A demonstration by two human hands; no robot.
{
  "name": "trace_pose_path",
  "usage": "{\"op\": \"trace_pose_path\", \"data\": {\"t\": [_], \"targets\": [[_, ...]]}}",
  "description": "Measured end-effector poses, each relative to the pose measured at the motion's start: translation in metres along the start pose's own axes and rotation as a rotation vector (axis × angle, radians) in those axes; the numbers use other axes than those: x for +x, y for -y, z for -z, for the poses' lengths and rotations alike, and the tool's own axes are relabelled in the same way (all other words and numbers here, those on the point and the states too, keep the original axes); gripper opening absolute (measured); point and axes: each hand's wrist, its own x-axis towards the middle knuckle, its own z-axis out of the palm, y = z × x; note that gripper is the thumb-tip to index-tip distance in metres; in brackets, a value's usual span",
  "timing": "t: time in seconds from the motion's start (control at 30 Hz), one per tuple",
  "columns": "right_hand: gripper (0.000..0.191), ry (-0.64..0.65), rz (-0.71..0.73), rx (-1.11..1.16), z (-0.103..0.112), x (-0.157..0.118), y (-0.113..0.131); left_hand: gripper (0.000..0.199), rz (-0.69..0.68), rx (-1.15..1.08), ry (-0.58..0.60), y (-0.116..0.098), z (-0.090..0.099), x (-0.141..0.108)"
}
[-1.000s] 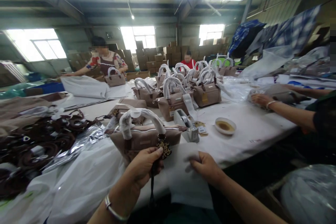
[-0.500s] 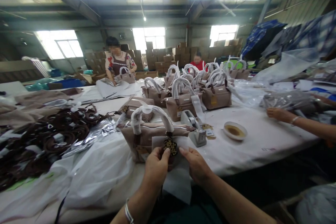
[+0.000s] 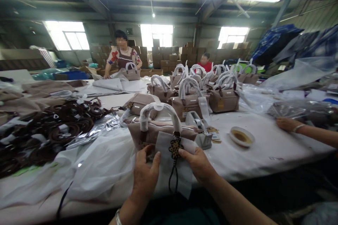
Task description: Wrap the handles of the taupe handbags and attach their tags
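Observation:
A taupe handbag point(image 3: 138, 132) stands at the table edge, its handles point(image 3: 174, 117) wrapped in white. From a handle base hangs a flower-shaped leopard-print bag charm point(image 3: 175, 148) with a dark cord loop below. Behind the charm lies a sheet of white tissue paper point(image 3: 163, 144), hanging over the edge. My right hand point(image 3: 199, 163) pinches the charm's right side, thumb in front; its other fingers are hidden behind the paper. Left of the paper, my left hand point(image 3: 145, 170) has thumb and fingers apart, close to the bag's front, and holds nothing I can see.
Several similar handbags point(image 3: 188, 105) stand behind. To the right are a tape dispenser point(image 3: 198, 126), tags point(image 3: 214, 134) and a roll of tape point(image 3: 241, 136). Coiled brown straps point(image 3: 63, 132) lie left. A co-worker's hand point(image 3: 287, 124) touches plastic-wrapped goods; another person point(image 3: 124, 58) works across the table.
My left hand has let go of the charm and moved left and down. My right thumb is now on the charm, and the cord loop hangs in sight. The view has shifted slightly.

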Motion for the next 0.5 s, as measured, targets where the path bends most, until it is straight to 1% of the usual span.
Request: {"op": "trace_pose_path", "data": {"t": [0.03, 0.1, 0.13, 0.17, 0.27, 0.3, 0.33, 0.4, 0.5], "targets": [[0.036, -0.002, 0.003, -0.004, 0.000, 0.000, 0.000, 0.040, 0.055, -0.012, 0.059, 0.002, 0.003, 0.003], [0.037, -0.001, -0.003, -0.008, 0.001, 0.000, 0.001, 0.038, 0.160, -0.050, 0.217, 0.005, 0.006, 0.007], [0.037, 0.002, -0.012, -0.008, 0.002, -0.001, 0.002, 0.037, 0.179, -0.066, 0.277, 0.006, 0.007, 0.010], [0.037, 0.008, -0.024, -0.005, 0.002, -0.001, 0.003, 0.037, 0.170, -0.069, 0.306, 0.007, 0.008, 0.012], [0.040, 0.010, -0.061, 0.027, 0.002, -0.003, 0.008, 0.030, 0.042, 0.022, 0.269, 0.007, 0.012, 0.019], [0.041, 0.001, -0.075, 0.044, 0.002, -0.003, 0.010, 0.027, 0.018, 0.066, 0.276, 0.007, 0.013, 0.020], [0.042, -0.010, -0.088, 0.061, 0.002, -0.003, 0.011, 0.027, 0.021, 0.088, 0.309, 0.006, 0.015, 0.021], [0.043, -0.026, -0.103, 0.069, 0.002, -0.003, 0.013, 0.030, 0.103, 0.031, 0.440, 0.004, 0.018, 0.020], [0.041, -0.025, -0.087, 0.019, 0.001, -0.003, 0.014, 0.036, 0.299, -0.227, 0.629, -0.003, 0.023, 0.015]]}}
